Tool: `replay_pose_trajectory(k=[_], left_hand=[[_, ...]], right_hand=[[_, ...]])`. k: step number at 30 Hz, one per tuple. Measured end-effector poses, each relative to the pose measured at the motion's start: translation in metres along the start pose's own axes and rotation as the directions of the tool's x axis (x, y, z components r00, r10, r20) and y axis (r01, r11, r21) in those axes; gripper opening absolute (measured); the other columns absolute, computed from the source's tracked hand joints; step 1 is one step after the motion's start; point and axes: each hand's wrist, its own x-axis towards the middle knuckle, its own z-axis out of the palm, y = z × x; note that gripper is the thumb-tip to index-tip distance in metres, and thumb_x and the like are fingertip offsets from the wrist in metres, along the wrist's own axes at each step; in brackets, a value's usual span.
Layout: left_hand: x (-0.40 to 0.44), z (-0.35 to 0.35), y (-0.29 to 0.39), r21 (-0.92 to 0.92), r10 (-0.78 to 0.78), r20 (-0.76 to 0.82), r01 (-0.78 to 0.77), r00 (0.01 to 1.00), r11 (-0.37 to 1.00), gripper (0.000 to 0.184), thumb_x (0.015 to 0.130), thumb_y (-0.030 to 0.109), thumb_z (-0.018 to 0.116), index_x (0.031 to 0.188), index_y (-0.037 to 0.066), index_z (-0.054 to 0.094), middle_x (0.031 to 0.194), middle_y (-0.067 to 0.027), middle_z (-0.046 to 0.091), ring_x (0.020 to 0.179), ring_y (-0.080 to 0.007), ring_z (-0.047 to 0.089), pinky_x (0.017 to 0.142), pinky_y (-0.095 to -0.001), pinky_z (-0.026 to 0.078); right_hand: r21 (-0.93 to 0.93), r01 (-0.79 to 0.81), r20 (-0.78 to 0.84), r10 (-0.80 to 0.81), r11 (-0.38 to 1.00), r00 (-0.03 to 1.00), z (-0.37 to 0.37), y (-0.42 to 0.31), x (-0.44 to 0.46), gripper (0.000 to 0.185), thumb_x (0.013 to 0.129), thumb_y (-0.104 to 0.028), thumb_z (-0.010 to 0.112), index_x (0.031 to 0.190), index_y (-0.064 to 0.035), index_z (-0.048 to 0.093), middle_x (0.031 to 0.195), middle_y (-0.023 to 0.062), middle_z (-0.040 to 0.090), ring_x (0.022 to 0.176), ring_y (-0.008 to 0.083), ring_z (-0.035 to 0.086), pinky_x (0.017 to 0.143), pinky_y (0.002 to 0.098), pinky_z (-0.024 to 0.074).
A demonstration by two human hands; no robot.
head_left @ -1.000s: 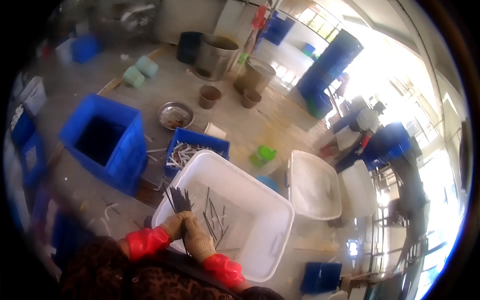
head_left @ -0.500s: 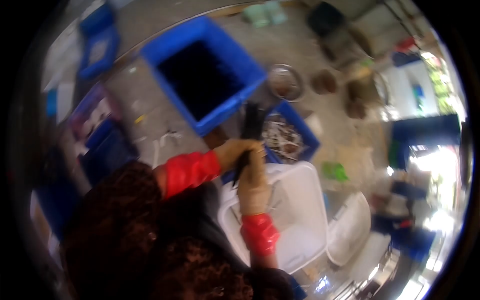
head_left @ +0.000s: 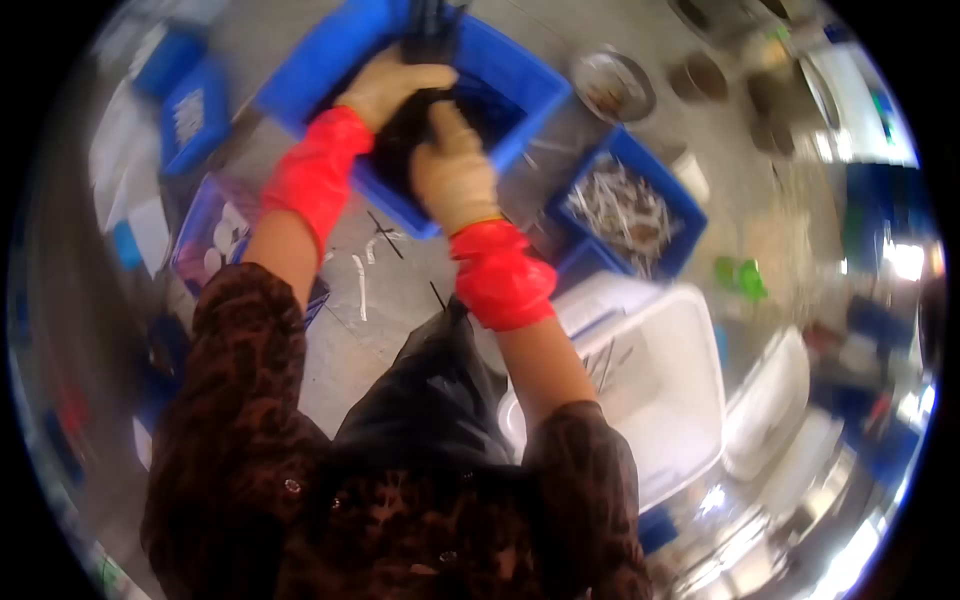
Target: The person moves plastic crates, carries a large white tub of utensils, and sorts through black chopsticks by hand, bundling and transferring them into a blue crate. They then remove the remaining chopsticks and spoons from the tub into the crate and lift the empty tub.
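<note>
Both my hands wear cream gloves with red cuffs and are over a large blue bin (head_left: 540,92) with dark contents. A bundle of thin black strips (head_left: 430,32) rises beyond my fingers, blurred by motion. My left hand (head_left: 392,92) is closed around the bundle from the left, its thumb pointing right. My right hand (head_left: 456,172) is lower and to the right, fingers pointing up against the bundle. Black material between the hands merges with the dark bin contents, so its lower end cannot be made out.
A white tub (head_left: 665,390) with a few dark strips stands at my right, by a blue crate (head_left: 690,215) of white scraps. A metal bowl (head_left: 612,85) lies beyond. At left are a purple basket (head_left: 190,235) and a blue tray (head_left: 218,120). White scraps (head_left: 361,288) litter the floor.
My hands have moved from beside the white tub, forward and left, over the large blue bin, carrying the black bundle. The view has also shifted.
</note>
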Motion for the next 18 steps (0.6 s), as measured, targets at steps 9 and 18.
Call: replay_pose_trajectory(k=[9, 18], left_hand=[[-0.043, 0.073, 0.038, -0.146, 0.095, 0.061, -0.085, 0.994, 0.986, 0.045, 0.071, 0.024, 0.053, 0.108, -0.001, 0.045, 0.109, -0.0135, 0.046, 0.1, -0.0193, 0.043, 0.084, -0.0266, 0.032], [-0.217, 0.165, 0.125, -0.421, 0.392, 0.338, -0.235, 0.856, 0.876, 0.022, 0.075, 0.004, 0.051, 0.096, -0.001, 0.051, 0.086, -0.0095, 0.056, 0.075, -0.0135, 0.054, 0.07, -0.0215, 0.042]], right_hand=[[0.127, -0.787, 0.252, 0.748, 0.604, 0.614, -0.137, 0.057, -0.196, 0.024, 0.074, -0.013, 0.049, 0.096, -0.0076, 0.054, 0.089, 0.0111, 0.057, 0.084, 0.0222, 0.054, 0.074, 0.0274, 0.041], [0.321, -0.943, -0.202, 0.979, 0.085, 0.019, -0.262, 0.14, -0.374, 0.025, 0.069, -0.014, 0.049, 0.09, -0.0023, 0.057, 0.066, 0.0017, 0.053, 0.053, 0.0069, 0.045, 0.047, 0.019, 0.0363]])
